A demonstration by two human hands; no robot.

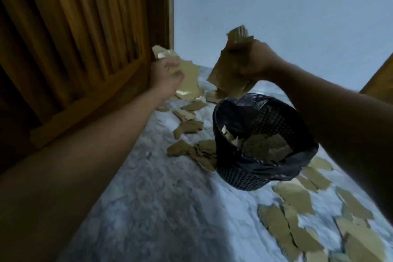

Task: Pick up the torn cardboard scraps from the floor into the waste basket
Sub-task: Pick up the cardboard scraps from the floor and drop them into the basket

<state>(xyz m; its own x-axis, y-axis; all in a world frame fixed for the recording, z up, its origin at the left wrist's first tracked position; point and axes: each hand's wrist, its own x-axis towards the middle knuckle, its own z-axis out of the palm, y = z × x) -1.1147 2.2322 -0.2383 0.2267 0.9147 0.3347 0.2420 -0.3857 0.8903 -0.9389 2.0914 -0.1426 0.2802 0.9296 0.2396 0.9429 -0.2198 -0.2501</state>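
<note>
A brown wooden panel (pixel 80 27) of vertical slats fills the upper left and stands along the left edge of the floor (pixel 159 208). A plain wooden rail (pixel 91 110) closes the slats at the bottom. At the panel's far end an upright wooden post (pixel 169 6) meets a plain pale blue wall (pixel 276 2), which runs along the floor's far edge. The floor is pale grey-white with cloudy, marble-like veining. At the right edge another piece of brown wood (pixel 380 85) slants in before the wall; what it belongs to cannot be told.
</note>
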